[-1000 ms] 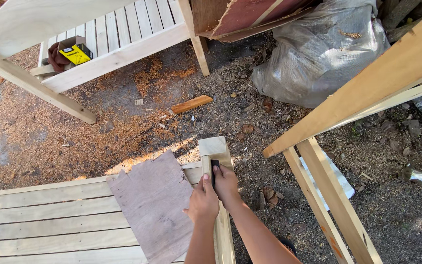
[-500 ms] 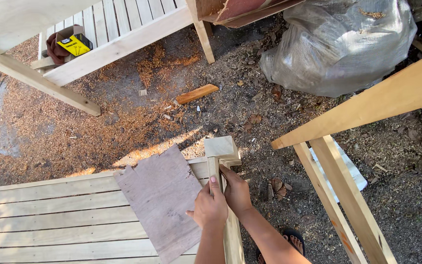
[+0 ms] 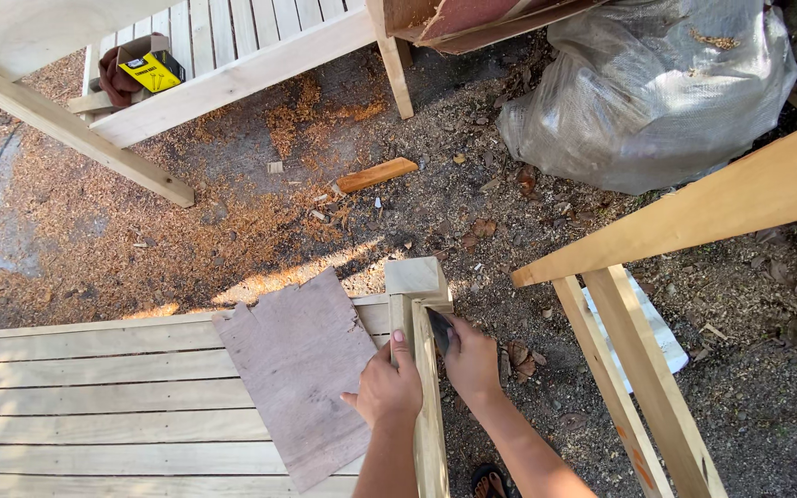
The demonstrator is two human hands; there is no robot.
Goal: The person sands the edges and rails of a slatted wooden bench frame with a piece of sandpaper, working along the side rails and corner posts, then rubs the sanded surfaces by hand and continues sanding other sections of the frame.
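Note:
My left hand (image 3: 386, 385) grips a pale wooden rail (image 3: 428, 433) just below its square post top (image 3: 415, 277), thumb pressed on the rail's upper face. On the rail's right side, my right hand (image 3: 472, 361) is closed on a small dark sanding piece (image 3: 438, 329) held against the wood. Left of my hands, a flat brownish sheet (image 3: 297, 378) lies on the slatted wooden panel (image 3: 94, 397).
Sawdust covers the ground (image 3: 232, 221), where a short wood offcut (image 3: 376, 174) lies. A slatted bench (image 3: 232, 46) holding a yellow box (image 3: 151, 69) stands at the top left, a grey plastic-wrapped bundle (image 3: 648, 92) at the top right, and a bare timber frame (image 3: 638, 369) on the right.
My right hand has slid a little down and to the right along the rail with the sanding piece. My left hand has stayed on the rail. The view has shifted slightly.

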